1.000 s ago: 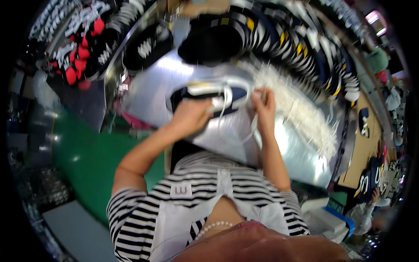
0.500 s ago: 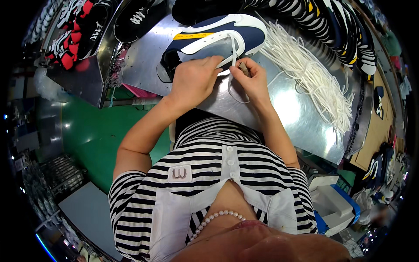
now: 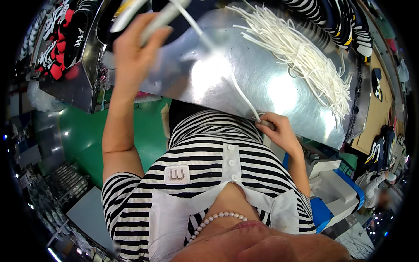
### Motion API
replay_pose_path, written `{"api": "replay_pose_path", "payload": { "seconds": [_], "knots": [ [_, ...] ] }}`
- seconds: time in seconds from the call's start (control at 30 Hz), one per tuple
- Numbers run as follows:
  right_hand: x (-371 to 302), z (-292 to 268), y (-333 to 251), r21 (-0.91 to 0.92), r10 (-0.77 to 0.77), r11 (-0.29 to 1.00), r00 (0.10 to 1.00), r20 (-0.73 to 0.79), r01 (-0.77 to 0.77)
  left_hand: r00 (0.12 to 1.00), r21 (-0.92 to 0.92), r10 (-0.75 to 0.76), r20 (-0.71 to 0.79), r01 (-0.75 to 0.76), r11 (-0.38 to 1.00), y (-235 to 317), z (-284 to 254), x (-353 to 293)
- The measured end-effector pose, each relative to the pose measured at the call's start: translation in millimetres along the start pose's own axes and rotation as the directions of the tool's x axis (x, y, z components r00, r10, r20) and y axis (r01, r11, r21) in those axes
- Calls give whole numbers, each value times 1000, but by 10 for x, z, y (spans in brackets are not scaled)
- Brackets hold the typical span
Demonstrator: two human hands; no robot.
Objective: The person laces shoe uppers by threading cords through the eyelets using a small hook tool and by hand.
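Note:
At the upper left my left hand [image 3: 137,52] is closed on the white edge of a navy, white and yellow sneaker [image 3: 163,18]. The shoe is blurred and partly cut off by the top of the picture. From it a white shoelace [image 3: 239,89] stretches down to the right across the metal table. My right hand [image 3: 277,129], low at the table's near edge, pinches the lace's other end. A small grey-brown piece [image 3: 267,125] shows at those fingertips; whether it is a tool or a finger wrap, I cannot tell.
A thick bundle of white laces [image 3: 310,65] lies on the metal table [image 3: 174,74], right of the lace. Striped rows of dark shoes [image 3: 338,22] stand at the far right. Black and red shoes [image 3: 56,48] are stacked at left. An open box [image 3: 334,187] sits at lower right.
My hands have parted: the left has gone up and left with the sneaker, the right down and toward me, drawing the lace out into a long line between them.

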State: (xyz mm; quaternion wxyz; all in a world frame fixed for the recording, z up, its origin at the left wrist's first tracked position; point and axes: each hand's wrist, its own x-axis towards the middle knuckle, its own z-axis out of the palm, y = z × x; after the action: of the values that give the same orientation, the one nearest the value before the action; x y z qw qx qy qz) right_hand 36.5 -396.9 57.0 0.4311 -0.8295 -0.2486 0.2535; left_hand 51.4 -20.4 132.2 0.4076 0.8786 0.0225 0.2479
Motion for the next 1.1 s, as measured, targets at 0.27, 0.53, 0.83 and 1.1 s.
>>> {"api": "replay_pose_path", "payload": {
  "seconds": [0.27,0.53,0.83,1.1],
  "knots": [
    [765,-24,-450,580,216,814,940,-263,-25,786,248,-49,616,-135,959,-156,639,-354],
    [1563,100,-367,416,-82,861,886,-456,294,829,217,171,533,-329,919,123,676,-273],
    [1745,148,-273,404,-106,820,800,-590,406,810,387,-63,582,-209,898,53,987,-134],
    [1171,294,-118,423,-48,894,970,-239,149,817,405,-111,566,-158,901,24,1045,-85]
  ]
}}
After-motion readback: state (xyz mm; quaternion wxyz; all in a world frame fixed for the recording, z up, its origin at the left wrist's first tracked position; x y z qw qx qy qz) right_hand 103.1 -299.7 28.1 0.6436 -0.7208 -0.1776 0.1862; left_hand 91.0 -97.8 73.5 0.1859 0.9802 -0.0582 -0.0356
